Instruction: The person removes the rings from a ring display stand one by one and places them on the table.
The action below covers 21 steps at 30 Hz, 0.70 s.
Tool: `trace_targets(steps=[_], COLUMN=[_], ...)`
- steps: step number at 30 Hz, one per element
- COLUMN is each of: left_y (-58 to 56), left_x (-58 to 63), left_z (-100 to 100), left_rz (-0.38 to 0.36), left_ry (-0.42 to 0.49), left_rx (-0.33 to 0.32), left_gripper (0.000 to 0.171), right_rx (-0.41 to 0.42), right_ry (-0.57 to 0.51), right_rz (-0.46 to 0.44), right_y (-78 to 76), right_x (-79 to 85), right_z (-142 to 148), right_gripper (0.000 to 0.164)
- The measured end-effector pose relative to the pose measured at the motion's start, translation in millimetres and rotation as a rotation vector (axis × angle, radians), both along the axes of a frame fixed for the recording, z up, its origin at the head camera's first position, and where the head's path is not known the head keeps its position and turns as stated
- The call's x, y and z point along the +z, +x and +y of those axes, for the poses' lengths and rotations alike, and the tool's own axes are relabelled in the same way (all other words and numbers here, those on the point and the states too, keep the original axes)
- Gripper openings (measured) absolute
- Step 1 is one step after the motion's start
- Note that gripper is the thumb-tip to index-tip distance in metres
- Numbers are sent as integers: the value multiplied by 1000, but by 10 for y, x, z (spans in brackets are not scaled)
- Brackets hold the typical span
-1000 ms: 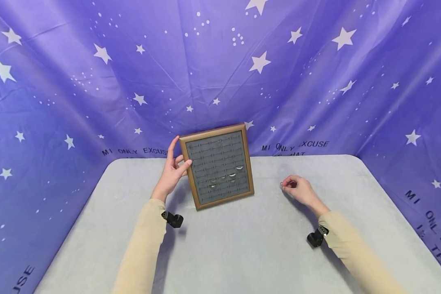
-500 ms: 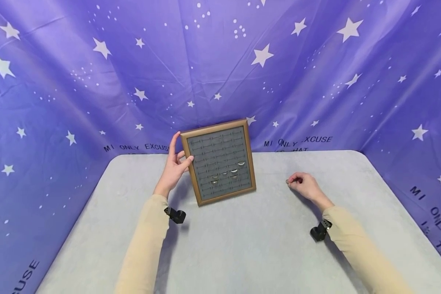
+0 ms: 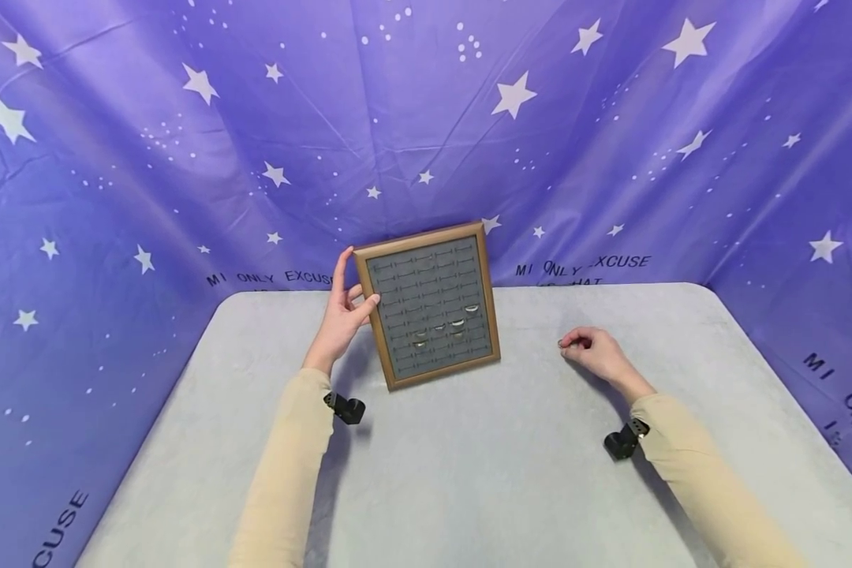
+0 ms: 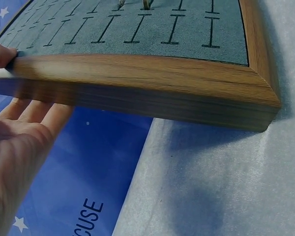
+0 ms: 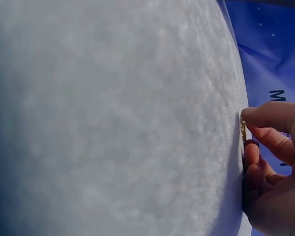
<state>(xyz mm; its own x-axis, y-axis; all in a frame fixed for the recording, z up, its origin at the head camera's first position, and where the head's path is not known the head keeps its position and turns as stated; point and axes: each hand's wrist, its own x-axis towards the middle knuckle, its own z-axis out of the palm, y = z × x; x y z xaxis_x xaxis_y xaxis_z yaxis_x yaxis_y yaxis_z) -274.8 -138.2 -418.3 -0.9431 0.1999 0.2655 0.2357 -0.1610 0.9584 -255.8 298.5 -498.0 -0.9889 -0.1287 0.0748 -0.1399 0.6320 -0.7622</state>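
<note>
A wooden-framed ring display tray (image 3: 488, 292) stands tilted on the table, its grey pad of slots facing me. My left hand (image 3: 337, 323) grips its left side, thumb on the front of the frame and fingers behind. From the left wrist view, the frame (image 4: 137, 73) crosses above the palm. Several rings sit in the lower slots, among them a silvery ring (image 3: 472, 308). To the right of the tray, my right hand (image 3: 599, 353) pinches a small gold ring (image 5: 243, 129) between thumb and fingertips, low at the table surface.
A pale grey cloth covers the table (image 3: 468, 473). Behind and at both sides hangs a purple curtain (image 3: 426, 102) with white stars and lettering. Each wrist carries a small black camera, one by the left sleeve (image 3: 277, 473).
The head view has shifted slightly, so the scene sits higher in it. My right hand, still pinching the ring, has moved a little to the right, away from the tray. The left grip is unchanged.
</note>
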Motion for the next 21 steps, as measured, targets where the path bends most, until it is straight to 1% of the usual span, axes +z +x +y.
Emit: trace_targets(steps=[3, 7, 10, 13, 17, 21], left_y=[-23, -83, -136, -169, -169, -148], left_x=[-23, -86, -140, -166, -172, -178], left_z=[-5, -25, -40, -41, -34, -28], left_rz=[0, 8, 17, 29, 32, 16], left_ry=[2, 13, 18, 12, 0, 3], left_rx=[-3, -5, -3, 1, 9, 12], left_gripper=[86, 87, 87, 87, 87, 88], right_rx=[-9, -34, -58, -56, -31, -10], right_ry=[-20, -35, -30, -30, -57, -106], right_rz=[-9, 17, 41, 58, 84, 108], right_y=[10, 12, 12, 16, 28, 36], right_x=[15, 48, 102, 175, 271, 356], right_z=[-6, -51, -126, -218, -350, -497], right_gripper=[15, 18, 19, 19, 18, 18])
